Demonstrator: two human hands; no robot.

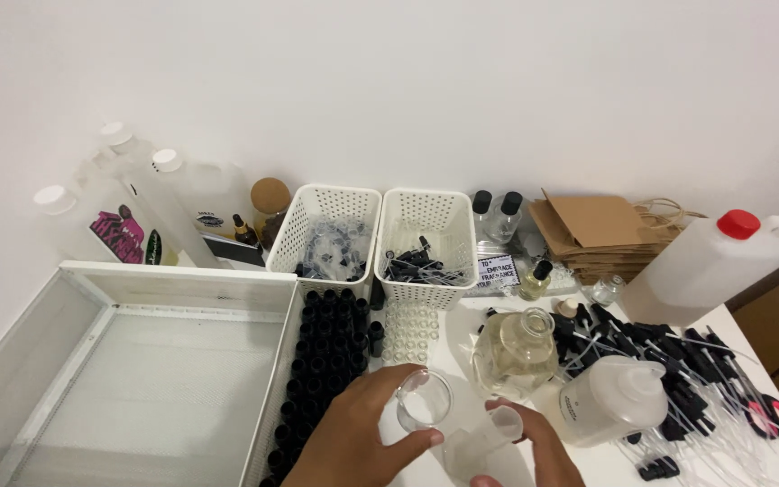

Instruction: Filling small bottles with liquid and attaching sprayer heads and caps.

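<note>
Fingers of the left hand curl round a small clear glass beaker, holding it upright by its side wall with the open mouth facing up, near the bottom edge of the view. Just to its right, the right hand pinches a small clear plastic funnel between thumb and fingertips; its wide mouth points up and right, its narrow end down and left, toward the beaker. The two vessels sit almost touching, the beaker slightly farther from the body.

Beyond the hands stand a round glass flask of pale yellow liquid and a frosted plastic bottle lying on its side. Left of them, rows of small black-capped vials run beside a large white tray. Farther back are two white baskets, brown paper bags and a red-capped jug.
</note>
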